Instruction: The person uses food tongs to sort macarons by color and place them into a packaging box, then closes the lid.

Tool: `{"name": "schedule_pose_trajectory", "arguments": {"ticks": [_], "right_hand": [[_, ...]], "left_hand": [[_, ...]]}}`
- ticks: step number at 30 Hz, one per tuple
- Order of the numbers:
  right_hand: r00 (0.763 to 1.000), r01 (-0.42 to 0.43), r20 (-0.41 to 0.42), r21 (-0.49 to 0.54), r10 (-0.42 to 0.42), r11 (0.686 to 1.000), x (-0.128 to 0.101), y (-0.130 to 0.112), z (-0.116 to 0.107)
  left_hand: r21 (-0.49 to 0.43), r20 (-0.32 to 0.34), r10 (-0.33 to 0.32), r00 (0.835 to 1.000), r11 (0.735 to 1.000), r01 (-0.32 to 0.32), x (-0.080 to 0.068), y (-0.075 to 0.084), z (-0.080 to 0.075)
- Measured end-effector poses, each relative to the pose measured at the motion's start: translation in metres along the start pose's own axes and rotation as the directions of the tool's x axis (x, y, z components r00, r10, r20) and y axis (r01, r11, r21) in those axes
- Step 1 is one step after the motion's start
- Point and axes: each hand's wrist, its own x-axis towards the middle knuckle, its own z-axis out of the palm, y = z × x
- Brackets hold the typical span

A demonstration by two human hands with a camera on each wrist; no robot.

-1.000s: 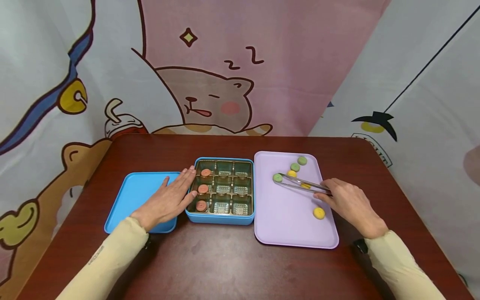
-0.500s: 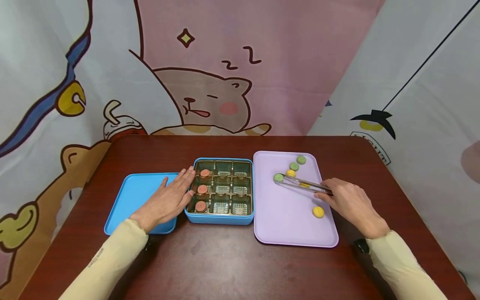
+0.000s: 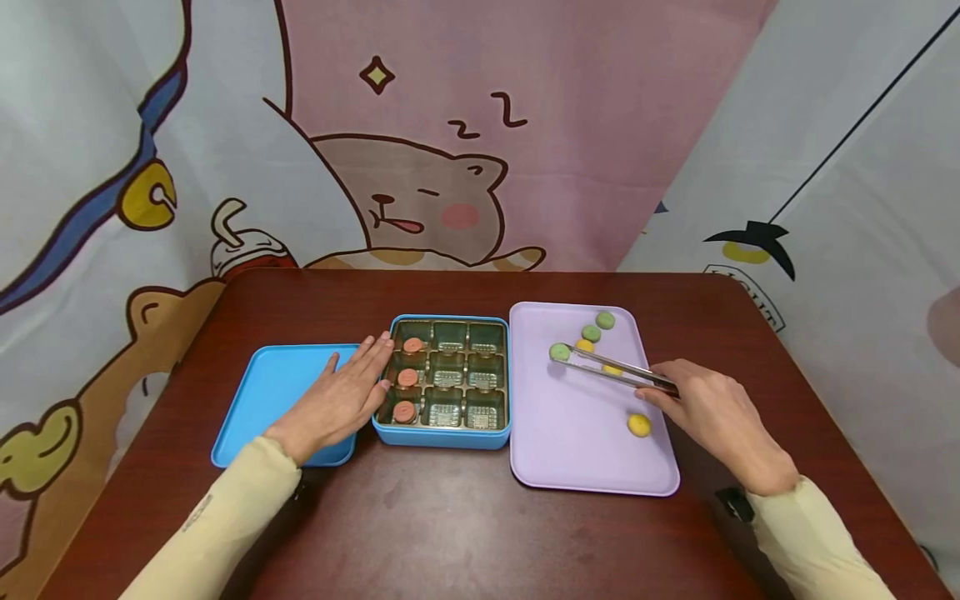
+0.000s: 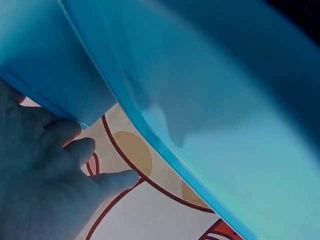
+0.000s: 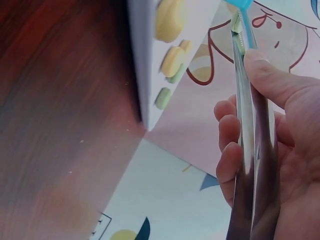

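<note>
My right hand (image 3: 723, 417) holds metal tongs (image 3: 626, 371) over the lilac tray (image 3: 585, 450). Between their tips is a round green cookie-like piece (image 3: 559, 352), which looks slightly raised off the tray. The right wrist view shows thumb and fingers wrapped round the tongs (image 5: 255, 160). My left hand (image 3: 333, 404) lies with straight fingers against the left side of the blue box (image 3: 442, 438). Inside that box is a clear divided insert, whose left column holds orange-pink round pieces (image 3: 407, 378), one per compartment. In the left wrist view, the left hand (image 4: 45, 165) touches the box wall.
On the tray lie two more green pieces (image 3: 605, 320) near the back, and yellow pieces (image 3: 639, 426), some partly behind the tongs. A blue lid (image 3: 277, 392) lies left of the box, partly under the left forearm. A printed curtain (image 3: 600, 125) hangs behind the table.
The tongs with the green piece have risen slightly, and my right hand has shifted a little to the right. My left hand stays at the box.
</note>
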Motion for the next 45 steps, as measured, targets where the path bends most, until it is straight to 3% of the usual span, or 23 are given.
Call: {"name": "schedule_pose_trajectory", "arguments": {"ticks": [30, 38, 45], "right_hand": [[0.980, 0.161, -0.125, 0.031, -0.156, 0.987, -0.004, -0.044, -0.023], [0.982, 0.168, -0.094, 0.038, -0.164, 0.985, -0.002, -0.055, -0.024], [0.963, 0.233, -0.143, 0.029, -0.226, 0.972, 0.000, -0.061, -0.023]], "left_hand": [[0.003, -0.004, -0.001, 1.000, 1.000, 0.001, -0.001, 0.000, 0.002], [0.003, 0.005, -0.008, 1.000, 1.000, 0.008, 0.000, 0.001, 0.002], [-0.004, 0.001, -0.008, 1.000, 1.000, 0.008, 0.000, 0.001, 0.002]]}}
